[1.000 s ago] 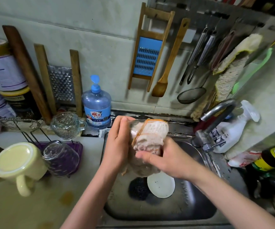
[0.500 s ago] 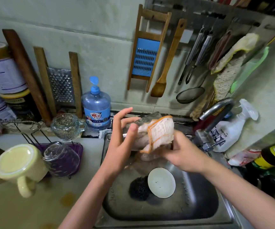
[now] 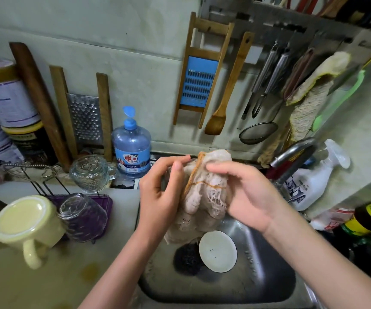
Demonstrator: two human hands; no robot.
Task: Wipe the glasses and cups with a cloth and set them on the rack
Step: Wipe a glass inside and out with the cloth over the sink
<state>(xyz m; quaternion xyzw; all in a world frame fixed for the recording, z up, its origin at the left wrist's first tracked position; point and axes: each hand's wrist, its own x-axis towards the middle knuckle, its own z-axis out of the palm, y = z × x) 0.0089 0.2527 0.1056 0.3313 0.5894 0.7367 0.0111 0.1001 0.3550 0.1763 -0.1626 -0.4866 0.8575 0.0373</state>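
Over the sink my left hand (image 3: 162, 192) holds a clear glass (image 3: 169, 175), almost wholly hidden under a pale netted cloth (image 3: 204, 197) with an orange edge. My right hand (image 3: 244, 197) grips the cloth and presses it round the glass. To the left, a wire rack (image 3: 46, 186) over a purple tray (image 3: 107, 204) carries an upturned cream mug (image 3: 26, 221), an upturned clear glass (image 3: 84, 217) and a patterned glass cup (image 3: 92, 172) with a handle.
The steel sink (image 3: 258, 275) holds a white saucer (image 3: 218, 250) and a dark scouring pad (image 3: 186, 259). A tap (image 3: 291, 155) and a white spray bottle (image 3: 311, 184) stand at right, a blue soap bottle (image 3: 132, 148) behind. Graters, tins and hanging utensils line the wall.
The cloth now covers the glass more fully than half a second ago. My right hand has come up over the cloth, and my left fingers have closed round the glass.
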